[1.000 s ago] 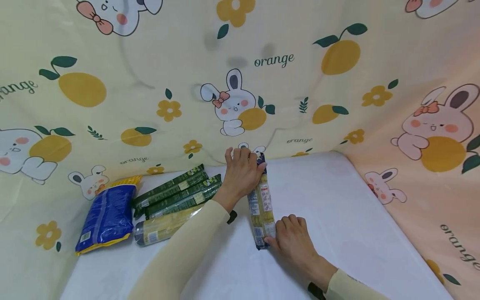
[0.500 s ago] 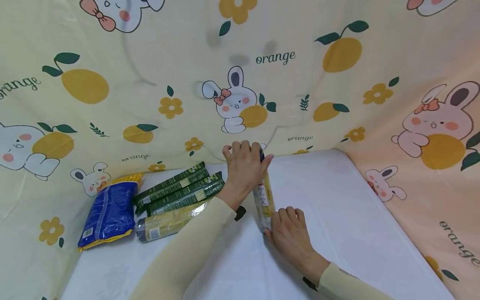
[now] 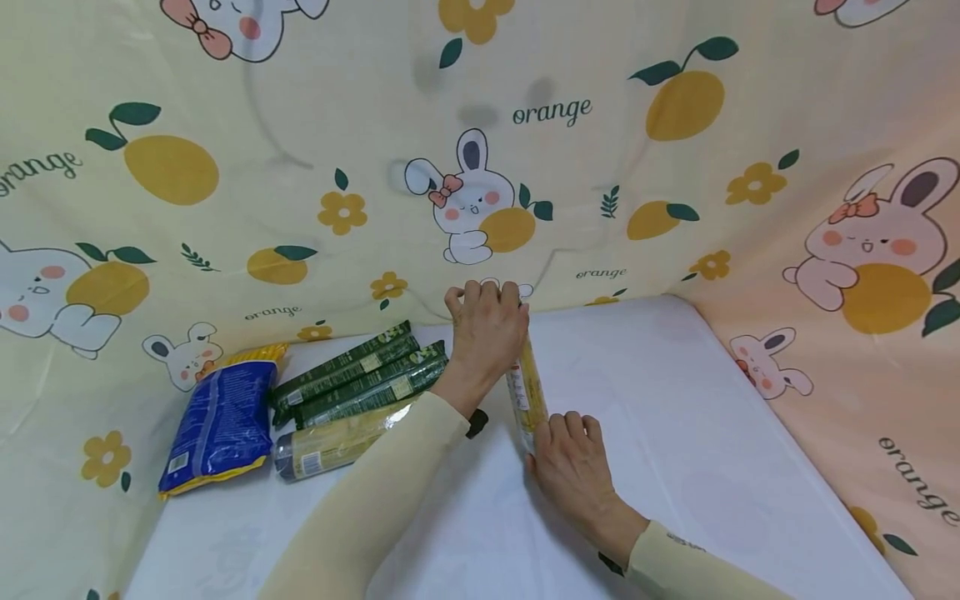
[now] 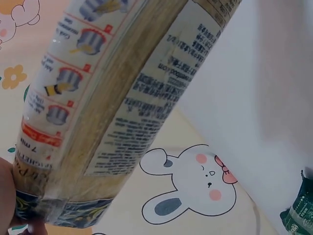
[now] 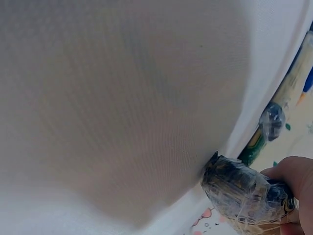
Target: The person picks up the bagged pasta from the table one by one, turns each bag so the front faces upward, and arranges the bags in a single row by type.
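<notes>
A clear pack of spaghetti stretches between my two hands in the head view. Its printed label and cooking pictures show large in the left wrist view, where the pack slants across. My left hand grips the far end and covers it; part of that hand shows at the dark-banded end. The near end is held by my right hand, knuckles up. In the right wrist view, the crinkled end of the pack sits against the thumb and a finger of the right hand.
Left on the white table lie a blue and yellow bag, several long dark green packets and another spaghetti-like clear pack, partly behind my left forearm. A printed curtain rises along the back and right side.
The held pack has turned about its length, so a narrower side faces up. My right hand has shifted slightly up and left; the left thumb stuck out half a second ago and is now tucked in.
</notes>
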A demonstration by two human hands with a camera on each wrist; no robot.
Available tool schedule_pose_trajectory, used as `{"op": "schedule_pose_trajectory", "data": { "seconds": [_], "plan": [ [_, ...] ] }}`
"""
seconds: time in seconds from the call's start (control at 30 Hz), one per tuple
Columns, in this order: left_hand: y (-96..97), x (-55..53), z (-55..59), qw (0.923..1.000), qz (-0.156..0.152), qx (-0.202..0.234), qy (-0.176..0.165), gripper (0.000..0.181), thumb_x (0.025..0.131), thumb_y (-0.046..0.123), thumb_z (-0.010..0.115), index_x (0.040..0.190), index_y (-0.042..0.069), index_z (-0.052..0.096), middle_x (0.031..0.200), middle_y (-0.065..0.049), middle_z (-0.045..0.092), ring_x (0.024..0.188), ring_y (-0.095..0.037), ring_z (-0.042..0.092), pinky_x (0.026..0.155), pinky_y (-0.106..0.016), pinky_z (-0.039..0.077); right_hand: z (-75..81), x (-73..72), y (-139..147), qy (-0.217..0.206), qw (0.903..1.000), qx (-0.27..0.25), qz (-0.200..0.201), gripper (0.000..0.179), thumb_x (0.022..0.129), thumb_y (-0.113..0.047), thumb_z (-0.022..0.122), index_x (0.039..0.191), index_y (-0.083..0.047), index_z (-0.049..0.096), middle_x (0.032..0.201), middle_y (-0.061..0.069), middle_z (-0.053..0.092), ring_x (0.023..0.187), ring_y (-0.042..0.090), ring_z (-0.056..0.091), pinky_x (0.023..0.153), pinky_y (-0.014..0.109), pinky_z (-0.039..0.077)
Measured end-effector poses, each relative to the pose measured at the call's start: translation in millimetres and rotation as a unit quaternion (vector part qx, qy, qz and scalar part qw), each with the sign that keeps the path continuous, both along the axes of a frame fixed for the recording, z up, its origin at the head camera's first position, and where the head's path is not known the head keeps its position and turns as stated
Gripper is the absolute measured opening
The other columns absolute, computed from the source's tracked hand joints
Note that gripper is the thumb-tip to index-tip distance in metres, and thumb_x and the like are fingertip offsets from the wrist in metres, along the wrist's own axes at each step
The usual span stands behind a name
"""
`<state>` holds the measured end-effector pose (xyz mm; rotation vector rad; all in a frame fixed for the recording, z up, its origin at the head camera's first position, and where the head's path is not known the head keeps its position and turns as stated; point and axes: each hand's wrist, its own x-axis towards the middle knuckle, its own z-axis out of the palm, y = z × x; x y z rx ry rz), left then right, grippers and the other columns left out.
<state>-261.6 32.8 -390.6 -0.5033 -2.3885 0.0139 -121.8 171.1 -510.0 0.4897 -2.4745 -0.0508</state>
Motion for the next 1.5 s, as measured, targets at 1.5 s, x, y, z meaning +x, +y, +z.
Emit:
{"op": "schedule_pose_trajectory", "data": {
  "seconds": [1.5],
  "plan": [
    [-34.0, -1.9, -16.4, 0.988, -0.105, 0.109, -0.032, 0.019, 0.108, 0.017, 0.048, 0.109, 0.008, 0.065, 0.096, -0.009, 0.072, 0.096, -0.032, 0.055, 0.091, -0.052, 0.034, -16.4, -16.2, 23.8, -0.103, 0.9932, 0.017, 0.052, 0.063, 0.088, -0.066, 0.071, 0.084, -0.004, 0.061, 0.082, 0.009, 0.06, 0.083, 0.03, 0.053, 0.08, 0.049, 0.047]
  ]
}}
